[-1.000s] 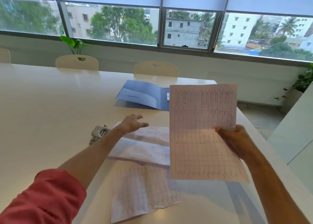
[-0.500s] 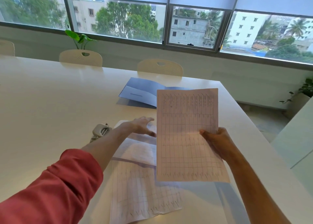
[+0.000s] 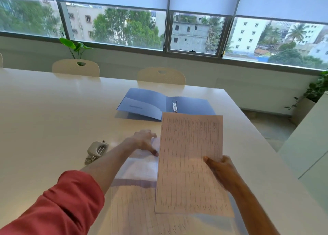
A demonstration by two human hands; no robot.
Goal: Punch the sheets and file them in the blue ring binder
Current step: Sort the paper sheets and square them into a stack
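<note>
right hand point(image 3: 222, 172) grip: pinches ruled sheet point(image 3: 190, 163) raised over counter point(image 3: 44, 119) | left hand point(image 3: 144, 141) grip: released, fingers spread over flat sheets point(image 3: 140, 165) | blue binder point(image 3: 147, 105) open beyond | punch point(image 3: 96, 150) left

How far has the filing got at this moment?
Done: the binder lies open with bare rings, nothing filed. In hand: the right hand grips one sheet above the table; the left hand reaches open over the loose sheets. Left: the punch sits unused; whether the sheet is punched can't be seen.
</note>
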